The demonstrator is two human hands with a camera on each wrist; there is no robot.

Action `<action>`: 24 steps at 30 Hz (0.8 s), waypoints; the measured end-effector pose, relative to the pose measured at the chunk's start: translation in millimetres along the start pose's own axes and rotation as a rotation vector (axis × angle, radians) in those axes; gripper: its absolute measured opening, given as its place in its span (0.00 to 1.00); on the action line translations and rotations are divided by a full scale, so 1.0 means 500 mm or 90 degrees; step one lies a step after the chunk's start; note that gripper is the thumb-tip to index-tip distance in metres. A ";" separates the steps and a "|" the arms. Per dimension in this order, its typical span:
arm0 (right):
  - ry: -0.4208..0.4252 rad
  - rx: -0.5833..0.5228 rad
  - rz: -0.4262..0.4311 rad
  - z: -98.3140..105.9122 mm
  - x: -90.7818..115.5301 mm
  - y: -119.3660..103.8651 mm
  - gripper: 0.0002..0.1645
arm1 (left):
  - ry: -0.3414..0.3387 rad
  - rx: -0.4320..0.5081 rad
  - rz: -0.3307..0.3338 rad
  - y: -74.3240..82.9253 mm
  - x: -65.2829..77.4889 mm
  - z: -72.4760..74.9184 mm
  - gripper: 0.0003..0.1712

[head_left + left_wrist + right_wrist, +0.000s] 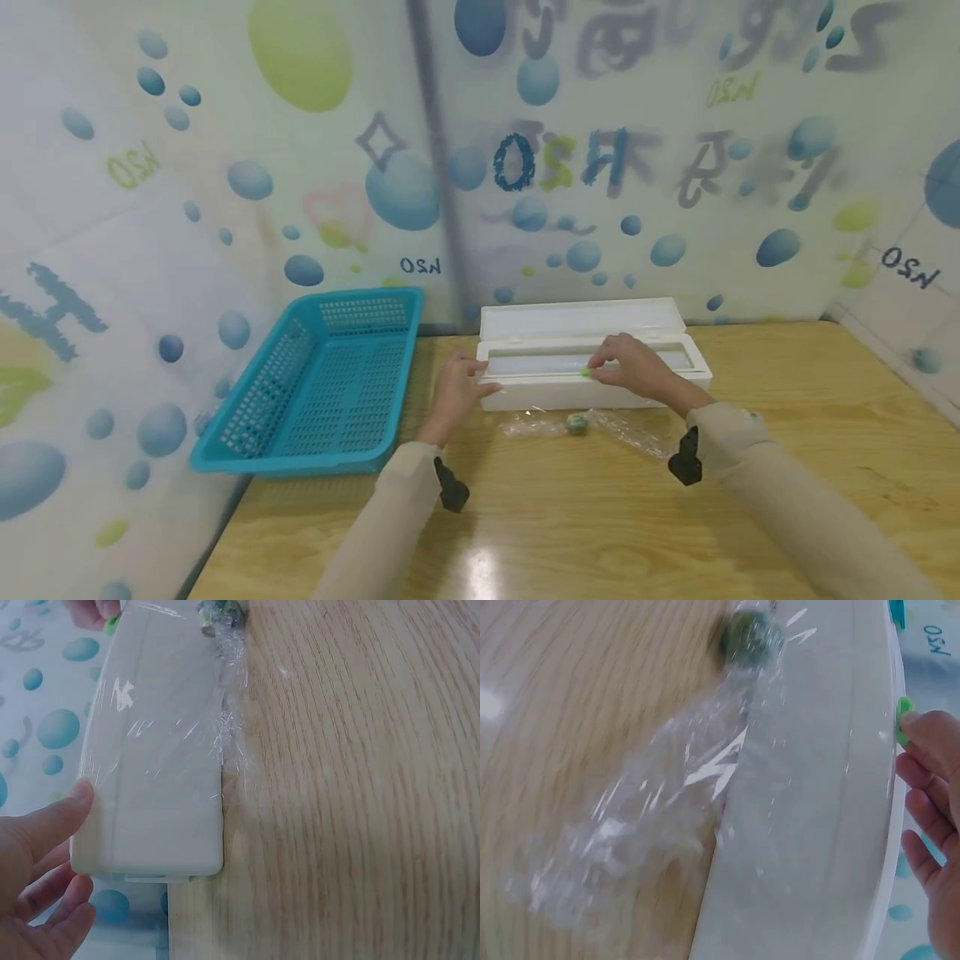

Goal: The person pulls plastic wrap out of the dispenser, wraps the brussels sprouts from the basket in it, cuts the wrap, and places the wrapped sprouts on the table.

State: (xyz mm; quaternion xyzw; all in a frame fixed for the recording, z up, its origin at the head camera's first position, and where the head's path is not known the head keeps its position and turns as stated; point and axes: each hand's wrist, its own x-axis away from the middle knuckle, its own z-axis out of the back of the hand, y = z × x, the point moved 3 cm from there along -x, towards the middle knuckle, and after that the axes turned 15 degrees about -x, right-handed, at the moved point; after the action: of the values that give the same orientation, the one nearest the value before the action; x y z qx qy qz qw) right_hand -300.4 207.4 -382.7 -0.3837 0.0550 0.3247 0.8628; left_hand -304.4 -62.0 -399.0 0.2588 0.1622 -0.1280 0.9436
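Observation:
A long white cling film dispenser box (540,397) lies on the table with its lid (581,318) raised at the back. My left hand (453,393) holds the box's left end, the thumb against its upper front edge in the left wrist view. My right hand (636,367) pinches a small green slide cutter (904,720) on the top front edge, near the middle. Clear cling film (660,787) drapes over the front face and lies crumpled on the table. Caught in the film before the box is a small dark-green lump (577,424), its kind blurred.
A turquoise plastic basket (408,375) stands on the left, tilted in view, close to my left forearm. The wooden table (570,525) reaches back to a wall (525,275) printed with blue and green drops, right behind the raised lid.

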 end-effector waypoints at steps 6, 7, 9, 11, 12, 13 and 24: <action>0.013 -0.020 -0.006 0.018 0.023 0.012 0.06 | 0.016 0.006 -0.028 -0.004 0.001 0.003 0.23; 0.013 -0.022 -0.006 0.019 0.025 0.012 0.06 | 0.017 0.008 -0.031 -0.004 0.001 0.003 0.23; 0.016 -0.019 -0.007 0.022 0.028 0.012 0.05 | 0.015 0.010 -0.030 -0.003 0.001 0.004 0.24; 0.021 -0.018 -0.012 0.028 0.034 0.014 0.05 | 0.008 0.012 -0.020 -0.002 0.000 0.003 0.24; 0.023 -0.017 -0.018 0.032 0.038 0.017 0.05 | 0.006 0.010 -0.015 -0.001 -0.001 0.003 0.24; 0.028 -0.015 -0.022 0.035 0.042 0.021 0.05 | 0.002 0.009 -0.011 -0.002 -0.001 0.002 0.24; 0.083 -0.012 -0.048 0.069 0.095 0.044 0.05 | -0.006 0.013 -0.005 -0.006 0.002 0.000 0.24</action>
State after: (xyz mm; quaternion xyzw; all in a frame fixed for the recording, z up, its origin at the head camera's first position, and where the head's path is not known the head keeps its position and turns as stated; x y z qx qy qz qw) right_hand -281.6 267.1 -388.8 -0.4141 0.0935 0.2667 0.8653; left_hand -304.7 -64.5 -400.9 0.2673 0.1577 -0.1342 0.9411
